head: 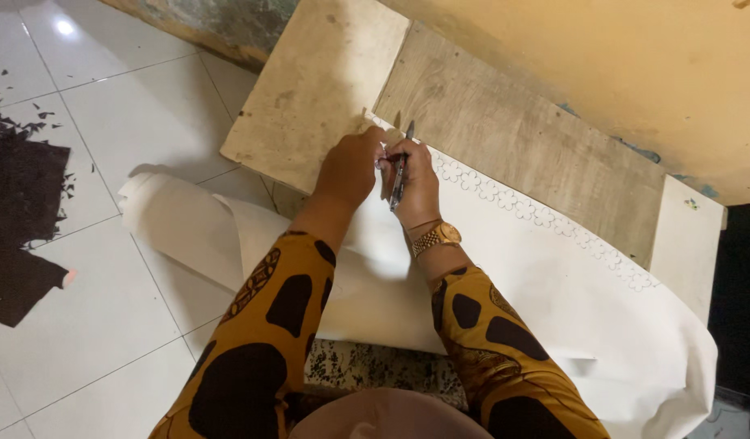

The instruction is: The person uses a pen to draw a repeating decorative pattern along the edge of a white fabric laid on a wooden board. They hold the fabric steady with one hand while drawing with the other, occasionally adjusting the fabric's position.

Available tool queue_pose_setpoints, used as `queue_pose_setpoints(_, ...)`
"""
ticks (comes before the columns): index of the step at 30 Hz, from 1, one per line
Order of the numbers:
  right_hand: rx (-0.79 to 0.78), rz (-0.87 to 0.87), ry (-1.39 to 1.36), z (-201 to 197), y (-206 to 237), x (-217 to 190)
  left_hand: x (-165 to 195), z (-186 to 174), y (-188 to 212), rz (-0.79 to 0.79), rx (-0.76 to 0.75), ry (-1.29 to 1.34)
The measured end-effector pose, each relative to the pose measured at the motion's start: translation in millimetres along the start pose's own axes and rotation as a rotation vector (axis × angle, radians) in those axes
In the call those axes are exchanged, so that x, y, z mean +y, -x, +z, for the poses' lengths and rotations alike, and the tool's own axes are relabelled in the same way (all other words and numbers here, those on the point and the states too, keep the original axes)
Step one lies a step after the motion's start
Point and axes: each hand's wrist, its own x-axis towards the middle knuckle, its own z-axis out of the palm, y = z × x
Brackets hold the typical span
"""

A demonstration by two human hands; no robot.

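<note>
Near the middle of the frame, a little above centre, both hands met on the upper edge of a large sheet of cream white material [554,284]. The right hand [416,183] had its fingers closed around a slim dark cutting knife [401,167], and the tip of the knife pointed up toward the corner of the sheet. The left hand [351,167] lay just beside it, with the fingers curled down on the sheet; I could not tell if they pinched the edge or only pressed on it. A gold wristwatch [438,237] was on the right wrist, and both sleeves were mustard yellow with dark brown patches.

The sheet lay across the centre and the lower right of the frame. Its left end was rolled up [159,215] at centre left, resting on the white tiled floor [106,122]. Along its upper edge ran a border of small cut flower shapes [546,219], going from the hands toward the right. Under the sheet were worn wooden boards [326,73] in the upper middle, next to a yellow wall [635,57] in the upper right. At the far left edge, a dark cloth with small dark scraps [21,211] lay on the tiles, well apart from the hands.
</note>
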Motion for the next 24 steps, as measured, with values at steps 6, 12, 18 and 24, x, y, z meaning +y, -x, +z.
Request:
queue_pose_setpoints(6,0.025,-0.128,0.335,-6.5,-4.6,-12.0,-18.9,-7.6,-0.5,-0.054,0.376,0.494)
queue_pose_setpoints(12,0.009,-0.091,0.31,-3.6,-6.2,-10.1,-88.2,-125.1,-32.3,-0.372,0.273,0.18)
queue_pose_setpoints(18,0.022,-0.094,0.306,-2.9,-4.6,-6.0,-118.9,-188.6,-45.7,-0.215,0.214,-0.149)
queue_pose_setpoints(24,0.035,-0.102,0.26,-3.3,-2.7,1.9,-50.3,-94.3,-15.1,-0.111,0.217,0.16)
